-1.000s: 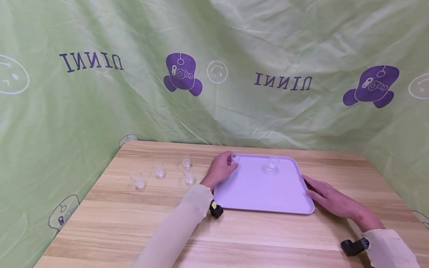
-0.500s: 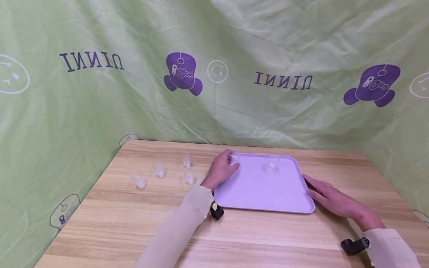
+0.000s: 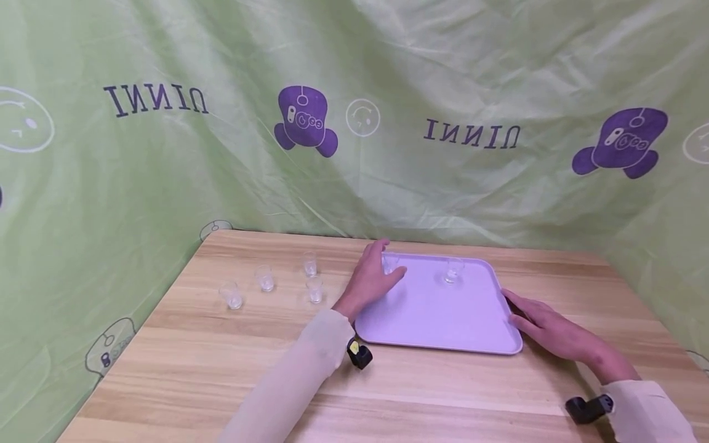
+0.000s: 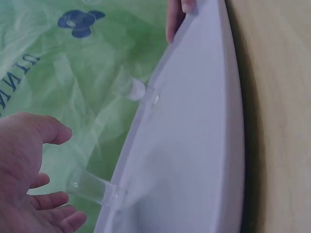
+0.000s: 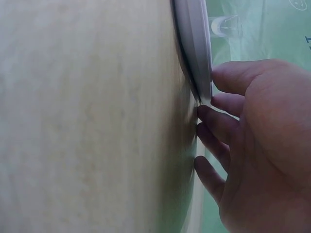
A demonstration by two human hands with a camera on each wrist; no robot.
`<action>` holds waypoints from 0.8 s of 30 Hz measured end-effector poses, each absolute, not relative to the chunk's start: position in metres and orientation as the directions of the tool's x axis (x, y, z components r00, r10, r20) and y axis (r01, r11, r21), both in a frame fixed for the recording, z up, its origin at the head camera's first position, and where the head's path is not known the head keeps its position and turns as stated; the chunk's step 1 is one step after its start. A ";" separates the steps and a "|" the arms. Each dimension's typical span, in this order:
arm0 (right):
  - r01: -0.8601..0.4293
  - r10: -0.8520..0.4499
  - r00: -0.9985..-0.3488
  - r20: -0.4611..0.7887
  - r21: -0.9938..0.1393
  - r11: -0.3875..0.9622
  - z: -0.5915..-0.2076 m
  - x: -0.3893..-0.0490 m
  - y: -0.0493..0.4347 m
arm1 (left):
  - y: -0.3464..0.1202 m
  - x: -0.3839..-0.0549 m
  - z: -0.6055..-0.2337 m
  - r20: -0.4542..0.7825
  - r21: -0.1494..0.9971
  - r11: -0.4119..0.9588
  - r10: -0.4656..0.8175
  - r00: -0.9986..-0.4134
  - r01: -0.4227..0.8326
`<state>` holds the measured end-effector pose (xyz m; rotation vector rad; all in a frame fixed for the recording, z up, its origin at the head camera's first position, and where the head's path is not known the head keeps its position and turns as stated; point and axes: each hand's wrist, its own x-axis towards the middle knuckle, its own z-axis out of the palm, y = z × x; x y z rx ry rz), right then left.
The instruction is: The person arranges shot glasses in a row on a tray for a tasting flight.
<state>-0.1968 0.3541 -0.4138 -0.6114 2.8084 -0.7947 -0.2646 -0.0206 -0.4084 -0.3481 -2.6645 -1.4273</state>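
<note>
A lilac tray (image 3: 443, 317) lies on the wooden table with two small clear glasses on it. One glass (image 3: 391, 263) stands upright in its far left corner, the other glass (image 3: 453, 271) toward the far right. My left hand (image 3: 370, 280) is spread beside the corner glass, thumb and fingers apart. In the left wrist view there is a gap between the thumb and that glass (image 4: 90, 187), and the lower fingertips sit close to its rim. My right hand (image 3: 548, 326) rests at the tray's right edge. In the right wrist view its thumb (image 5: 235, 76) touches the rim, the fingers loosely extended near the tabletop.
Left of the tray several more clear glasses stand on the table, among them a near glass (image 3: 314, 290) and a leftmost glass (image 3: 231, 296). A green printed cloth (image 3: 388, 184) hangs behind the table and at both sides.
My left thumb and fingers have spread apart and let go of the corner glass, which stays in place on the tray. The right hand keeps its place at the tray edge.
</note>
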 end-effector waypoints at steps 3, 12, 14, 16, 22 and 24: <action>-0.342 -0.430 -0.901 -0.048 -0.532 0.775 -0.415 -0.197 0.353 | -0.024 -0.255 -0.401 0.206 0.808 0.526 0.167 -0.964 0.264; -0.364 -0.444 -0.895 -0.031 -0.523 0.771 -0.415 -0.199 0.356 | -0.051 -0.229 -0.384 0.266 0.776 0.524 0.235 -0.935 0.352; -0.369 -0.447 -0.894 -0.024 -0.524 0.767 -0.416 -0.199 0.357 | -0.059 -0.225 -0.383 0.292 0.757 0.532 0.244 -0.925 0.380; -0.372 -0.448 -0.894 -0.019 -0.525 0.765 -0.416 -0.199 0.357 | -0.067 -0.221 -0.382 0.312 0.736 0.548 0.248 -0.917 0.398; -0.367 -0.446 -0.894 -0.028 -0.524 0.769 -0.415 -0.199 0.356 | -0.093 -0.212 -0.383 0.342 0.675 0.607 0.248 -0.907 0.420; -0.366 -0.444 -0.895 -0.028 -0.523 0.770 -0.415 -0.198 0.355 | -0.102 -0.210 -0.383 0.341 0.665 0.620 0.245 -0.908 0.417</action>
